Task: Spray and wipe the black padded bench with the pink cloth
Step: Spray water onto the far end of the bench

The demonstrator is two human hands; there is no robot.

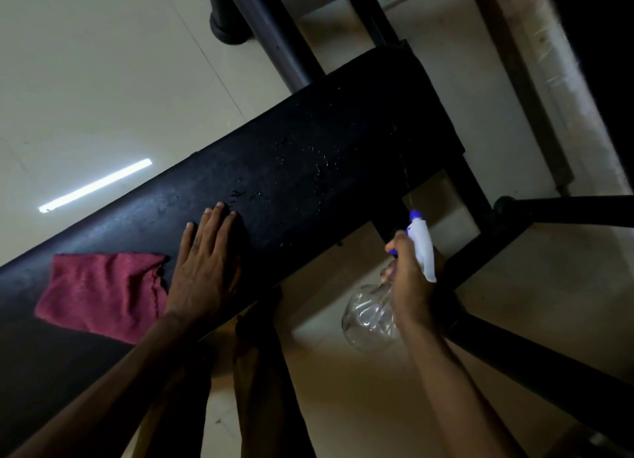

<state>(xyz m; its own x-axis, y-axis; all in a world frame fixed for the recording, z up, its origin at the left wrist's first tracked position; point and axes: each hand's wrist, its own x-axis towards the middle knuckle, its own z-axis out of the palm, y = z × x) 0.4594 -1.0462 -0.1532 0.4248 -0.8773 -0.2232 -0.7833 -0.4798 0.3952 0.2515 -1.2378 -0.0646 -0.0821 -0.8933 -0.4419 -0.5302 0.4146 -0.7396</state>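
Head view, along the bench [308,155]: cloth [99,293] lying loose at left; left hand [202,269] flat beside it; droplets mid-pad; right hand [408,279] gripping spray bottle [370,317]. Spraying step; next, probably taking up cloth.

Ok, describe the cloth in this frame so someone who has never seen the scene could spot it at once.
Find the long black padded bench that runs across the picture. On its top, toward the near left end, lies the pink cloth, flat and folded, right beside the left hand that presses on the pad. It is the only coloured, soft thing on the bench.
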